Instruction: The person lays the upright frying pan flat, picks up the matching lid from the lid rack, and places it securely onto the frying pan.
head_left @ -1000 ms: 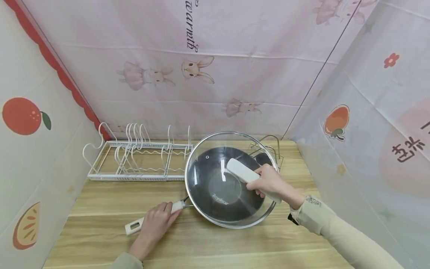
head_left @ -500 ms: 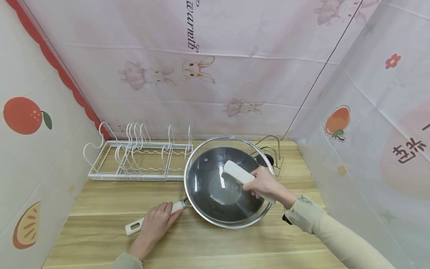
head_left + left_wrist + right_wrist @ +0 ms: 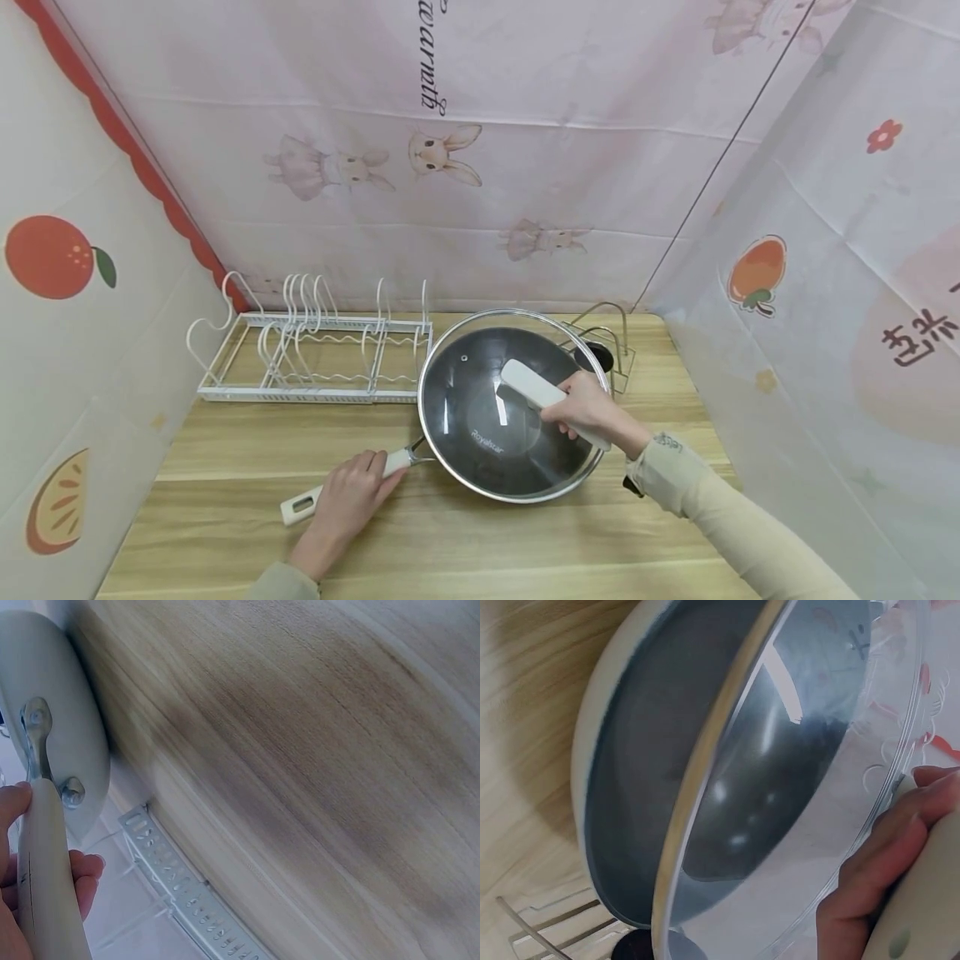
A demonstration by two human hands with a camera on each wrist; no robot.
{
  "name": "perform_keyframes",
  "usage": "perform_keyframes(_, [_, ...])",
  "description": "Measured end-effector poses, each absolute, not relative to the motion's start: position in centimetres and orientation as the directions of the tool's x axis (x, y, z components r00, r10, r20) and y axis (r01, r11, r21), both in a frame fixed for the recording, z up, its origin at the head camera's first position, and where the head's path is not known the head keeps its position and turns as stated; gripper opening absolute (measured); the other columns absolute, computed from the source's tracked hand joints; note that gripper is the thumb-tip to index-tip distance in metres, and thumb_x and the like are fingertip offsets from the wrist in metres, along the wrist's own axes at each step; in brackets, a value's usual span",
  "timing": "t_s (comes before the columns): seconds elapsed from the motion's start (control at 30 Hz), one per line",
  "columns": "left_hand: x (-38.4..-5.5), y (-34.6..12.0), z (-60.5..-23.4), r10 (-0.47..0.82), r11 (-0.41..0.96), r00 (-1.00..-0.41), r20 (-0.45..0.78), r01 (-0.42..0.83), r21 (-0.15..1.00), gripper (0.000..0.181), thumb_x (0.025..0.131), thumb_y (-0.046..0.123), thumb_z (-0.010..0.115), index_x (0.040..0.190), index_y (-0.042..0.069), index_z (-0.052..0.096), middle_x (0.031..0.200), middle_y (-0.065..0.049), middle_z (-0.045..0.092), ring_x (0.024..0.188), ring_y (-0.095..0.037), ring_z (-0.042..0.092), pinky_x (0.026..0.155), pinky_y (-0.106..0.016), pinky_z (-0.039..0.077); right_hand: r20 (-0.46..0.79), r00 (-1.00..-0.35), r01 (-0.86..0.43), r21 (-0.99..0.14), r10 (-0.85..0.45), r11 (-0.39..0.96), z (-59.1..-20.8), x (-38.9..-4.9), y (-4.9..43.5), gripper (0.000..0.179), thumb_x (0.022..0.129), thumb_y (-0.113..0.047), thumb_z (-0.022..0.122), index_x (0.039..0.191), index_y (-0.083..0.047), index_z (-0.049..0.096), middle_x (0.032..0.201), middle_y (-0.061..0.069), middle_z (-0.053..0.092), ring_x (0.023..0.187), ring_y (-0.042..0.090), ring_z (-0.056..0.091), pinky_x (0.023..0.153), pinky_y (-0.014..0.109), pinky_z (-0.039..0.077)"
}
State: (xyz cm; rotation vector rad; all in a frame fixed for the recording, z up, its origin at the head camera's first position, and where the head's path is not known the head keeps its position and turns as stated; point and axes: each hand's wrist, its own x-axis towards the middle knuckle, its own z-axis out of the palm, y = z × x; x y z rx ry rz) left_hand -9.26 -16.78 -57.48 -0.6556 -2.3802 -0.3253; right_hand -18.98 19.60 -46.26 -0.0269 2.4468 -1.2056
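A glass lid (image 3: 480, 483) with a metal rim overlaps the dark wok (image 3: 487, 400) in the head view. My right hand (image 3: 588, 408) grips the lid's long white handle (image 3: 534, 383). In the right wrist view, a gap shows between the lid's rim (image 3: 697, 772) and the wok's edge (image 3: 592, 742), with the lid tilted over the dark inside. My left hand (image 3: 351, 492) is wrapped round the wok's white handle (image 3: 393, 461). The left wrist view shows its thumb and fingers about that handle (image 3: 49, 862), near the metal joint on the wok's pale outside (image 3: 64, 682).
A white wire rack (image 3: 300, 395) with upright loops stands at the back left of the wooden table (image 3: 480, 550). Behind the wok on the right is a small wire stand (image 3: 622, 367) with a black round piece (image 3: 597, 357). Printed cloth walls (image 3: 510, 167) surround the table.
My right hand has lowered the lid a little toward the wok and shifted slightly left. The left hand keeps its grip on the wok's handle in the same place.
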Motion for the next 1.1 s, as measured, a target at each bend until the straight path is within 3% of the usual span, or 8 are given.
perform_keyframes(0.2, [-9.2,-16.8,-57.5,0.372,0.847,-0.675,0.637,0.527,0.064,0.07,0.106,0.051,0.028,0.079,-0.004,0.063,0.066,-0.012,0.062,0.048,-0.021,0.055,0.038,-0.03,0.046,-0.375,-0.904,0.168,-0.754,-0.205,0.635,-47.4,-19.3,19.5,0.014,0.07,-0.009,0.075,0.08,0.0,0.069,0.052,0.009,0.06,0.038,0.013,0.053,0.047,0.041,0.057])
perform_keyframes(0.5, [-9.2,-16.9,-57.5,0.374,0.848,-0.674,0.637,0.527,0.06,0.072,0.105,0.052,0.028,0.081,-0.005,0.065,0.067,-0.012,0.063,0.048,-0.02,0.055,0.037,-0.028,0.046,-0.385,-0.904,0.181,-0.74,-0.186,0.648,-48.5,-19.8,19.6,0.016,0.069,-0.01,0.075,0.081,-0.001,0.07,0.057,0.011,0.063,0.04,0.014,0.053,0.039,0.026,0.049])
perform_keyframes(1.1, [-9.2,-16.9,-57.7,0.368,0.853,-0.686,0.628,0.518,0.067,0.071,0.105,0.052,0.027,0.082,-0.004,0.064,0.066,-0.011,0.062,0.047,-0.019,0.053,0.036,-0.027,0.044,-0.395,-0.9,0.202,-0.754,-0.186,0.625,-50.0,-20.1,19.3,0.011,0.07,-0.008,0.074,0.076,-0.001,0.068,0.05,0.006,0.059,0.038,0.012,0.051,0.041,0.028,0.051])
